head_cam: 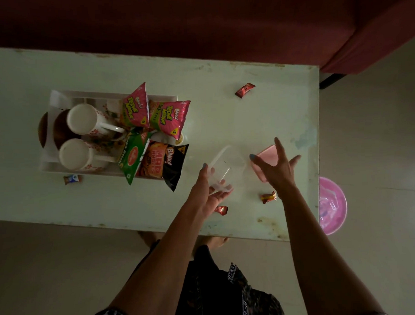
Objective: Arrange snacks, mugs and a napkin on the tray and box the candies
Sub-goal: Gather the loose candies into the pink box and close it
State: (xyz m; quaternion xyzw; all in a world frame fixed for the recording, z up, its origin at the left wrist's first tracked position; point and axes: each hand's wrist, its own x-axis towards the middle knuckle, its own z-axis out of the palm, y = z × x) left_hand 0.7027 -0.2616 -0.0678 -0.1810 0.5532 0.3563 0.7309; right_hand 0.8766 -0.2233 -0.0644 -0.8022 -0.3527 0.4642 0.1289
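- The left hand [209, 193] cups a clear plastic box [226, 167], fingers spread around its near side.
- The right hand [277, 169] is splayed, holding nothing, over the pink lid [266, 156] by the desk's [247, 112] right edge.
- The tray [166, 97], toward the left edge, carries two mugs [81, 118] and snack packets [169, 116].
- Wrapped candies lie loose: one [244, 89] near the far right corner, two [268, 197] at the near edge, one [71, 179] by the tray.
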